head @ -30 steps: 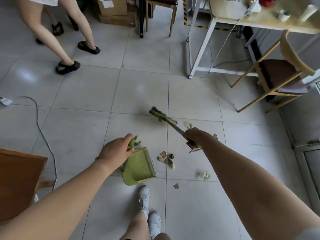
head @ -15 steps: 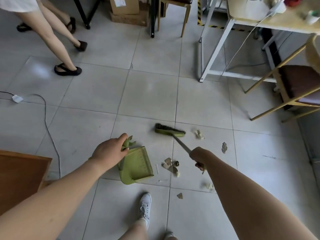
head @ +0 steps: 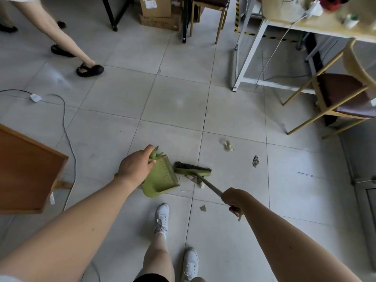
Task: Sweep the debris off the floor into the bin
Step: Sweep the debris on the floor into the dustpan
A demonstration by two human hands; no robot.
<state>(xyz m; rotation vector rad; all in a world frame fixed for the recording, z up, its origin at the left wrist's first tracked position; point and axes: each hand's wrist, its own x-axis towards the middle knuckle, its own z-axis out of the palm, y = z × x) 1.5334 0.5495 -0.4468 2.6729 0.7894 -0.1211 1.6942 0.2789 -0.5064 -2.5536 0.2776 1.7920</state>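
My left hand (head: 135, 167) grips the handle of a green dustpan (head: 160, 178) that rests on the grey tile floor. My right hand (head: 234, 200) holds the metal handle of a green brush (head: 192, 169), whose head lies on the floor just right of the pan's mouth. A small heap of pale scraps (head: 196, 180) sits under the brush handle, beside the pan. More debris lies apart: a crumpled pale piece (head: 226, 144), a dark flat piece (head: 255, 160) and a small brown chip (head: 202, 208). No bin is in view.
My white shoes (head: 161, 218) stand just below the pan. A wooden board (head: 26, 169) lies at left beside a cable (head: 69, 139). A white-legged table (head: 250, 58) and a chair (head: 337, 98) stand at right. Another person's legs (head: 77, 49) and cardboard boxes (head: 156, 11) are at the back.
The brush head has swept back toward me and now lies against the scrap heap next to the dustpan. The other person has stepped to the right.
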